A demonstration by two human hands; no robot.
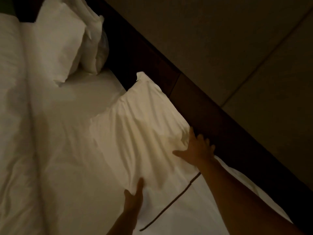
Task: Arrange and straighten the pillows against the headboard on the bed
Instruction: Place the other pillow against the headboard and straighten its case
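A wrinkled white pillow (140, 133) lies flat on the bed beside the dark wooden headboard (194, 99). My right hand (196, 148) rests on its near corner by the headboard, fingers spread against the fabric. My left hand (134, 199) grips the pillow's other near corner, thumb on top. Two more white pillows (62, 43) lean stacked against the headboard at the far end of the bed.
A white sheet (76, 133) covers the mattress. A folded white duvet (11, 99) runs along the left. A thin dark cord (171, 202) lies across the sheet between my forearms. A beige panelled wall (237, 39) rises behind the headboard.
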